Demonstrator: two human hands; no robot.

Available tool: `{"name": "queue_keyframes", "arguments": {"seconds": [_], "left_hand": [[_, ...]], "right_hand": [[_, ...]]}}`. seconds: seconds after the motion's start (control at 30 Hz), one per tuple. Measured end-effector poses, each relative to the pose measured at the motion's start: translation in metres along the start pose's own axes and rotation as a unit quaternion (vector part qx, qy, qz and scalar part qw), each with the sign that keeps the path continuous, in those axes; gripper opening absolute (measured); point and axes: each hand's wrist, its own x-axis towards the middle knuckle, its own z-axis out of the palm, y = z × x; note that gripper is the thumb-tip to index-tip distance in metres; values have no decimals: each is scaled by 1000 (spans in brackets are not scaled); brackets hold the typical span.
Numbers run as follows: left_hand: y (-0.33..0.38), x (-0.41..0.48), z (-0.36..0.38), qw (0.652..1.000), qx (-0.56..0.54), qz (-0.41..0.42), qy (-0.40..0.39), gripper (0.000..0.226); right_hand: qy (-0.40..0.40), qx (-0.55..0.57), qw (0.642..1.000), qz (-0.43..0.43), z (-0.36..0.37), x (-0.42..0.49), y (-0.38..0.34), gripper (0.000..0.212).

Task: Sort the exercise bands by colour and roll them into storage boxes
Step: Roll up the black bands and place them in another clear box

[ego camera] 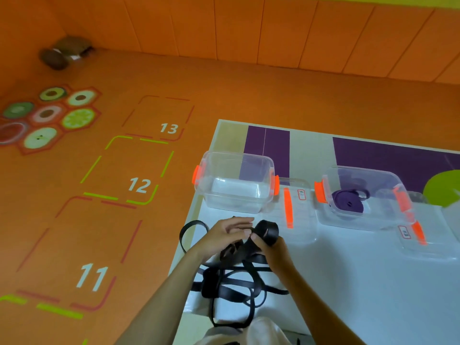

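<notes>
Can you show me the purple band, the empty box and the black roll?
purple band (348, 203): head view, on the middle of its coil.
empty box (234, 204): head view, on its clear front wall.
black roll (268, 231): head view, on the rolled-up end.
</notes>
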Motion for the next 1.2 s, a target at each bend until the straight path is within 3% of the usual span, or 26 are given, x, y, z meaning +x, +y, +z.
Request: {"name": "queue_keyframes", "arguments": {"seconds": [0.1,0.23,0.3,0.4,0.47,0.57,0.67,0.77,0.87,0.93,1.03,1.2], "left_hand": [[-36,-11,-19,990,127,-17,49,43],[-72,-32,-21,969,221,-102,-35,52],[-76,-33,-14,962,260,-79,15,47],[-72,-33,-16,924,354,-55,134,31],[-74,-37,-26,911,365,-39,189,13],[-77,-43,-43,909,329,-23,256,24],[-71,-47,-52,925,285,-23,251,14],[-75,-50,-49,914,324,-102,223,6],[-96,-58,-35,886,356,-249,162,29],[-115,-63,-22,874,366,-301,103,46],[-134,-66,-6,849,438,-291,49,87],[-127,-63,27,856,440,-268,44,135]], "right_hand": [[32,39,999,6,-10,1,1,17],[42,92,995,-2,-23,0,-14,6],[32,99,995,-8,-26,-1,-24,5],[37,169,985,-18,-32,-1,-42,12],[59,202,977,-37,-41,-3,-58,18],[74,228,967,-87,-58,-10,-87,8],[86,214,965,-128,-72,-15,-107,9],[103,195,964,-151,-81,-19,-120,14],[113,189,962,-162,-86,-24,-129,5],[110,197,961,-160,-86,-26,-132,4],[93,195,964,-152,-79,-27,-132,5],[65,178,973,-133,-59,-29,-124,5]]}}
